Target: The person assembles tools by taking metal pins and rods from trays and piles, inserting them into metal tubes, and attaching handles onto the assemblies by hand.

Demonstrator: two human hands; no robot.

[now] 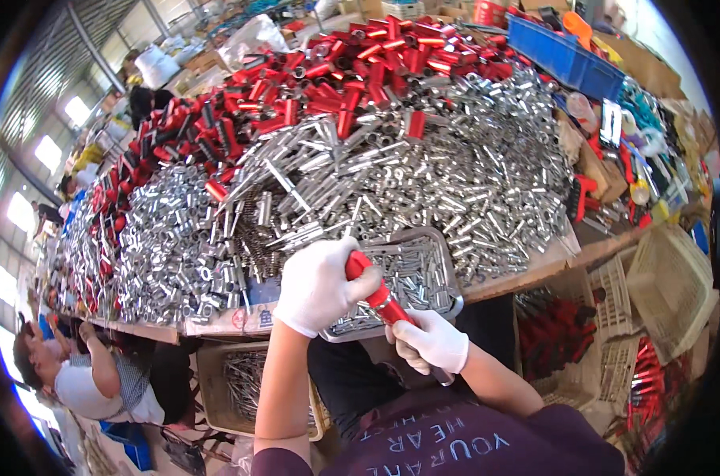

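Note:
A red tubular tool with silver rings slants in front of my body, its lower part dark and ending in metal. My left hand, in a white glove, is wrapped round its red upper part. Lower down, my white-gloved right hand grips the dark part, with the metal end sticking out below. A thin bright rod stands just above my left hand; whether it belongs to the tool is unclear. Beneath the tool, a grey tray holds many small silver metal pieces, partly hidden by my hands.
Heaps of silver parts and red tubes cover the bench. A blue crate stands at the back right. Crates of parts sit below, including a beige basket at right. Another person sits at the left.

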